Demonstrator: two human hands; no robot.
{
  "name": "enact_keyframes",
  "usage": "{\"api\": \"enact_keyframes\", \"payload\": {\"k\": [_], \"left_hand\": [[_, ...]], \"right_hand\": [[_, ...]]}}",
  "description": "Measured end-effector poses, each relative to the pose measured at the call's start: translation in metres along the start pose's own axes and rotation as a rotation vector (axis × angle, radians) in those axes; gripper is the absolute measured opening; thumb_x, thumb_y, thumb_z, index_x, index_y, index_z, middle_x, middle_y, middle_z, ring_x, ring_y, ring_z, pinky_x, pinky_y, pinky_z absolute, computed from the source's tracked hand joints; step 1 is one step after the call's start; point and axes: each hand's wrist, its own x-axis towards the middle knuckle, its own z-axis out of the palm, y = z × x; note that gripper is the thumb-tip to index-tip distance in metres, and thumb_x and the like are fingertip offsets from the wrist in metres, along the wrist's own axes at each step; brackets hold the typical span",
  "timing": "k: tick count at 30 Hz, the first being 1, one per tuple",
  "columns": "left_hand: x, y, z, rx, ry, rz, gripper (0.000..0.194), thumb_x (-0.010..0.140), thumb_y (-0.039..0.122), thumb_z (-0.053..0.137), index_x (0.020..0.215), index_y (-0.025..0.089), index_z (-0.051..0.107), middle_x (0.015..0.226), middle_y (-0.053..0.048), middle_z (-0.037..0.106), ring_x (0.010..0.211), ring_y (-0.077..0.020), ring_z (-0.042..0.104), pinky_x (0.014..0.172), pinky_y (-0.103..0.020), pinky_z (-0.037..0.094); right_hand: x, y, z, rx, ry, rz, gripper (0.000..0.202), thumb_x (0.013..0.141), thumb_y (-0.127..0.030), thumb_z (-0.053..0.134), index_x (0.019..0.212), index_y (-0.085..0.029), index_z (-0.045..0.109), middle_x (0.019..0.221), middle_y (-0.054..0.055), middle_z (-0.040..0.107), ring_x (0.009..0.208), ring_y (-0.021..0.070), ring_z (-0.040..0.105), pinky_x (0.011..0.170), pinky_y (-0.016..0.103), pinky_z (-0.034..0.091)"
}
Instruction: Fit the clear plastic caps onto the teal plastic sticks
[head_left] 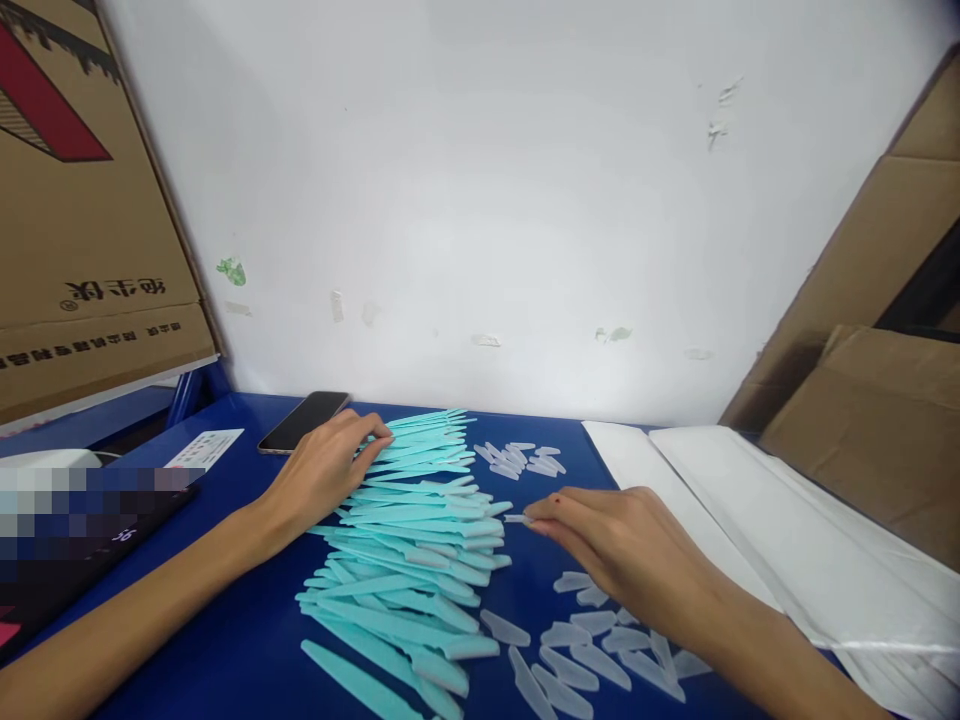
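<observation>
A fanned row of several teal plastic blade-shaped pieces [420,530] lies across the blue table [247,640]. My left hand [322,470] rests flat on the far left end of that row, fingers apart, pressing on the pieces. My right hand [622,550] reaches left, its fingertips pinching a small clear plastic cap [516,519] at the tip of one teal piece. Several loose clear caps [592,650] lie under and in front of my right wrist. A smaller cluster of clear caps [517,458] lies farther back.
A dark phone [304,420] lies at the back left beside a white card [204,448]. Cardboard boxes stand at the left [82,200] and right [877,330]. White plastic sheets [750,520] cover the table's right side. The white wall [480,200] is close behind.
</observation>
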Motion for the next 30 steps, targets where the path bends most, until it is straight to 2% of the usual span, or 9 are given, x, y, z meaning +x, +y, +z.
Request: {"api": "enact_keyframes", "payload": {"k": [3, 6, 9, 11, 16, 19, 24, 30], "left_hand": [[0.0, 0.005, -0.006, -0.067, 0.098, 0.202, 0.024, 0.103, 0.037, 0.052, 0.103, 0.019, 0.069, 0.092, -0.005, 0.07, 0.08, -0.0193, 0.065, 0.069, -0.029, 0.05], [0.001, 0.015, -0.013, -0.126, 0.193, 0.445, 0.013, 0.101, 0.024, 0.06, 0.107, 0.017, 0.069, 0.093, -0.005, 0.074, 0.086, -0.0181, 0.066, 0.071, -0.026, 0.053], [0.0, 0.025, -0.018, -0.123, 0.244, 0.541, 0.021, 0.098, 0.015, 0.062, 0.118, 0.016, 0.067, 0.095, -0.007, 0.074, 0.085, -0.0179, 0.064, 0.07, -0.027, 0.054], [0.0, 0.028, -0.018, -0.109, 0.236, 0.586, 0.027, 0.098, 0.01, 0.06, 0.123, 0.016, 0.065, 0.097, -0.007, 0.074, 0.084, -0.0181, 0.063, 0.069, -0.028, 0.054], [-0.003, 0.029, -0.017, -0.101, 0.192, 0.596, 0.028, 0.097, 0.003, 0.057, 0.121, 0.015, 0.064, 0.098, -0.008, 0.073, 0.085, -0.0189, 0.058, 0.067, -0.029, 0.054], [-0.004, 0.031, -0.016, -0.103, 0.207, 0.584, 0.026, 0.097, 0.004, 0.058, 0.12, 0.015, 0.063, 0.096, -0.008, 0.072, 0.085, -0.0191, 0.057, 0.067, -0.03, 0.053], [-0.003, 0.032, -0.017, -0.09, 0.235, 0.564, 0.024, 0.096, 0.005, 0.06, 0.118, 0.014, 0.064, 0.096, -0.007, 0.073, 0.087, -0.0194, 0.058, 0.068, -0.03, 0.054], [-0.003, 0.035, -0.018, -0.098, 0.252, 0.562, 0.022, 0.097, 0.007, 0.06, 0.117, 0.015, 0.066, 0.095, -0.007, 0.074, 0.085, -0.0185, 0.061, 0.069, -0.029, 0.054]], "right_hand": [[0.0, 0.001, 0.001, 0.029, 0.046, 0.021, 0.027, 0.108, -0.034, 0.047, 0.107, -0.023, 0.072, 0.088, 0.002, 0.078, 0.069, 0.0138, 0.073, 0.056, 0.022, 0.047], [-0.001, 0.003, 0.003, 0.037, 0.114, 0.039, 0.02, 0.106, -0.031, 0.053, 0.112, -0.025, 0.071, 0.095, 0.0, 0.079, 0.072, 0.0137, 0.074, 0.058, 0.022, 0.05], [0.0, 0.005, 0.004, 0.021, 0.194, 0.047, 0.018, 0.104, -0.027, 0.056, 0.116, -0.025, 0.07, 0.098, -0.002, 0.078, 0.07, 0.0125, 0.073, 0.059, 0.023, 0.052], [0.001, 0.005, 0.004, 0.028, 0.243, 0.056, 0.017, 0.103, -0.024, 0.059, 0.115, -0.025, 0.071, 0.099, -0.002, 0.078, 0.071, 0.0117, 0.073, 0.061, 0.022, 0.054], [0.003, 0.004, -0.001, 0.037, 0.336, 0.082, 0.015, 0.101, -0.021, 0.06, 0.11, -0.022, 0.072, 0.095, -0.001, 0.078, 0.068, 0.01, 0.071, 0.058, 0.02, 0.054], [0.003, 0.003, -0.003, 0.036, 0.34, 0.075, 0.015, 0.101, -0.021, 0.061, 0.111, -0.021, 0.072, 0.095, 0.0, 0.078, 0.066, 0.0098, 0.069, 0.055, 0.02, 0.053], [0.002, 0.004, -0.001, -0.005, 0.358, 0.059, 0.018, 0.102, -0.023, 0.06, 0.114, -0.018, 0.072, 0.091, 0.002, 0.078, 0.07, 0.0125, 0.072, 0.061, 0.022, 0.056], [0.003, 0.004, -0.001, -0.024, 0.366, 0.108, 0.02, 0.103, -0.026, 0.057, 0.103, -0.018, 0.075, 0.085, 0.003, 0.078, 0.069, 0.0144, 0.074, 0.06, 0.023, 0.056]]}}
